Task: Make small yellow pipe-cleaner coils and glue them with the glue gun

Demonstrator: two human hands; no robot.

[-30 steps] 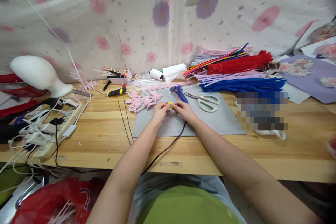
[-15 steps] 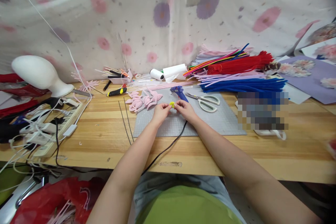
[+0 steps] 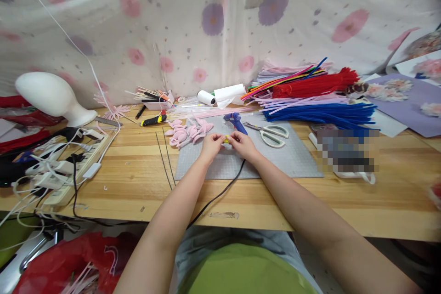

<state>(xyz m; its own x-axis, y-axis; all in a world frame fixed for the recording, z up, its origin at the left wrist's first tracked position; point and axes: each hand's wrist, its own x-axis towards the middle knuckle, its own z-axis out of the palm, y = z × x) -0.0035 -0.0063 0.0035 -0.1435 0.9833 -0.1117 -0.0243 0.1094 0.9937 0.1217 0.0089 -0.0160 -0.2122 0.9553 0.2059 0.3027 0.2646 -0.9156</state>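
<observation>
Over the grey mat (image 3: 275,158), left hand (image 3: 211,143) and right hand (image 3: 242,142) pinch a small yellow piece (image 3: 226,138) between their fingertips, just near of the blue glue gun (image 3: 235,122). Best done with a firm, steady pinch, low over the mat.

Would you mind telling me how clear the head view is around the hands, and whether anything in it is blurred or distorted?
Head view: lighting is soft and even, with no harsh glare; the left hand and right hand are sharp, pinching a small yellow piece too tiny to identify; a pixelated block masks something right of the scissors; the wooden table's edge bows from wide-angle distortion.
</observation>
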